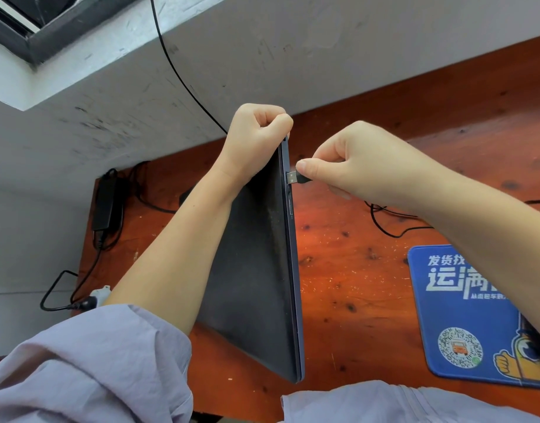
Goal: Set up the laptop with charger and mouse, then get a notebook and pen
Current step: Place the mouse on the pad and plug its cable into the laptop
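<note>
A dark closed laptop [256, 270] stands tilted up on its left edge on the wooden desk [348, 270]. My left hand [256, 138] grips its raised far corner. My right hand [363, 166] pinches a black USB plug [294, 178] whose metal tip touches a port on the laptop's raised right side. A thin black cable [394, 227] loops on the desk under my right wrist. The black charger brick [105, 203] lies at the desk's left edge with its cords.
A blue mouse pad [464, 312] with white lettering and a QR code lies at the right. A white plug [99, 296] with a black cord [53, 288] sits off the desk's left edge. A grey wall and window ledge [201, 56] run behind the desk.
</note>
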